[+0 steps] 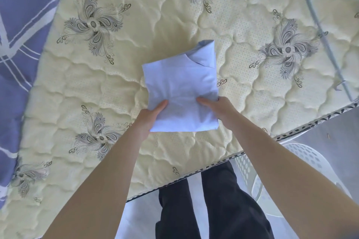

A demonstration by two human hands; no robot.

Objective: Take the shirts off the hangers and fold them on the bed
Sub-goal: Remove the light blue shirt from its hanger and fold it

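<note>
Quick progress check from us. Far left, a blue striped quilt (21, 25) lies bunched along the side of the bed (97, 87), well apart from the action, so it's no bother.

Moving in, our left hand (151, 117) grips the near left corner of the shirt (180, 83), thumb on top and fingers tucked under. The shirt is already a tidy pale rectangle around the middle of the mattress, collar end pointing away from us. Its near edge looks a bit raised. Our right hand (219, 109) pinches the near right edge the same way.

We'd call this one basically folded; it just needs setting down flat or parking somewhere. We see no other folded shirts and no obvious hangers, so we can't tell how many are left.

Further right, a white perforated basket (303, 161) sits on the floor just beside the bed. A grey metal rail (318, 25) crosses the far right corner of the mattress. Neither is near the shirt, so we reckon nothing's in the way.
</note>
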